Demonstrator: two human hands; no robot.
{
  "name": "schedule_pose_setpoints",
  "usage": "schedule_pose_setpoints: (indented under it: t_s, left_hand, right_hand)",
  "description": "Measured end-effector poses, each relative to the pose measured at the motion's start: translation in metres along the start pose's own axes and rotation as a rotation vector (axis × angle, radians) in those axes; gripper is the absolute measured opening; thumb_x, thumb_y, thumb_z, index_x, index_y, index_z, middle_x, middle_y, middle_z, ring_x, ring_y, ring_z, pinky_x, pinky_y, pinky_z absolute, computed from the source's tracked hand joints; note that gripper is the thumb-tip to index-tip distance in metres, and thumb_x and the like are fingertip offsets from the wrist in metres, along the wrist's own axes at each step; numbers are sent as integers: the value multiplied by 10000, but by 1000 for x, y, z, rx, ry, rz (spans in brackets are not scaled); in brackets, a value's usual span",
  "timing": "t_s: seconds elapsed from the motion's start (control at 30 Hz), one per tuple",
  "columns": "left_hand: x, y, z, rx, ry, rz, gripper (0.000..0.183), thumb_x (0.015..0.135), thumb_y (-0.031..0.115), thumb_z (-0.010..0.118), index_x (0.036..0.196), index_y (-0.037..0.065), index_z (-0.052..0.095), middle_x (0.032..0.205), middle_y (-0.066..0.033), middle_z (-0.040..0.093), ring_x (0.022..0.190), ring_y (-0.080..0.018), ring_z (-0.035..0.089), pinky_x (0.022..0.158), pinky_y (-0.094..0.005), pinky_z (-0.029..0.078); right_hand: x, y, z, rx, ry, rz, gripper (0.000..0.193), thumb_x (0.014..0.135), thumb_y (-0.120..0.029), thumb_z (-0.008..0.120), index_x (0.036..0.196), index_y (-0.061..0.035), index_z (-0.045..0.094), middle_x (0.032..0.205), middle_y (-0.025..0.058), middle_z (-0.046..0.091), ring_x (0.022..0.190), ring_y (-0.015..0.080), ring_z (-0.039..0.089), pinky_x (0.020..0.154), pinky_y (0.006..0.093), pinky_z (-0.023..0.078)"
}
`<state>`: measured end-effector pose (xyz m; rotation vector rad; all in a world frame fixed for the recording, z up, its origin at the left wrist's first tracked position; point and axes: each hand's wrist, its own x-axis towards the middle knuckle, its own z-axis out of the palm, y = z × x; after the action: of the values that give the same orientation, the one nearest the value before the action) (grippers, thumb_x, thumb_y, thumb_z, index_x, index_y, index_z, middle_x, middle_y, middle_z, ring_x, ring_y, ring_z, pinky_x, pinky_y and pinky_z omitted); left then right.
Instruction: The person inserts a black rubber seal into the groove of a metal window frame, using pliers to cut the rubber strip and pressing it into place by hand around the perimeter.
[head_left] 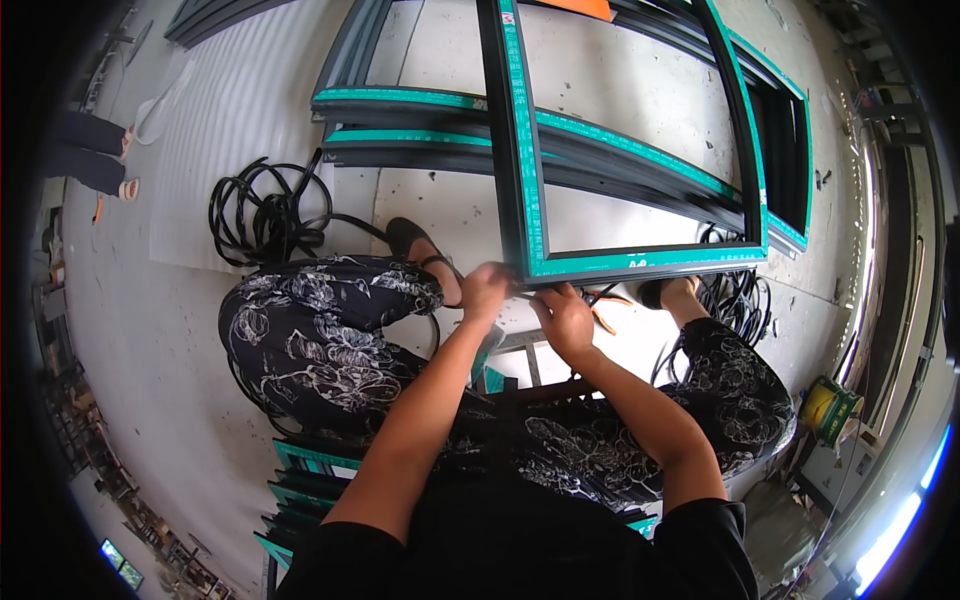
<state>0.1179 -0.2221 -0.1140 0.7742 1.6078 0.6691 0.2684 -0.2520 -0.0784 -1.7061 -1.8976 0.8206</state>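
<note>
A black window frame (528,200) with green film on its faces leans in front of me, its lower left corner close to my hands. My left hand (484,291) is closed near that corner, slightly blurred, on what looks like a black rubber strip. Under the frame's bottom edge my right hand (566,322) has its fingers curled in on the same dark strip, which passes between the hands. The fingertips are partly hidden. A loose coil of black rubber strip (265,215) lies on the floor to the left, one length running toward my foot.
More green-filmed frames (420,140) lie stacked behind. Orange-handled pliers (604,318) rest on the floor beyond my right hand. Another black coil (738,305) lies by my right foot. A green and yellow bucket (830,412) stands at right. Another person's legs (95,150) show far left.
</note>
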Motion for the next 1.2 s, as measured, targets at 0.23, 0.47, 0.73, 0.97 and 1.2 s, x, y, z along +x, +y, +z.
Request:
schedule_pose_setpoints:
  t_s: [0.23,0.47,0.73,0.97,1.2]
  left_hand:
    - [6,-5,-3,-193,-9,-134,188,878,144,550,926,-29,604,735,-40,603,603,-105,570,549,-235,487]
    - [7,-17,-8,-263,-154,-165,156,853,42,562,962,-68,569,802,-90,621,668,-145,619,589,-239,512]
    - [-4,-17,-11,-236,-206,-219,148,840,9,558,965,-71,561,824,-103,621,692,-164,623,620,-253,520]
    - [-8,-20,-8,-347,-210,-282,151,834,3,569,963,-69,539,862,-112,611,746,-201,631,701,-287,533]
    - [-15,-22,4,-527,-174,-393,98,838,23,568,918,-26,535,845,-98,604,780,-203,625,717,-279,528]
  right_hand:
    - [2,-4,-3,-21,-22,11,131,728,-125,653,839,-55,652,880,139,608,766,323,584,665,391,472]
    - [1,-2,-2,-35,16,-25,126,733,-141,647,838,-71,655,865,130,604,762,323,583,653,391,472]
    - [1,-4,0,-110,19,-16,112,733,-144,644,830,-89,648,796,114,599,684,317,583,589,392,469]
    - [3,-2,5,-177,59,-49,73,736,-161,642,749,-96,611,708,111,569,607,304,577,522,394,462]
    - [5,2,8,-223,47,-58,77,731,-169,656,737,-103,618,683,105,567,601,291,578,516,380,460]
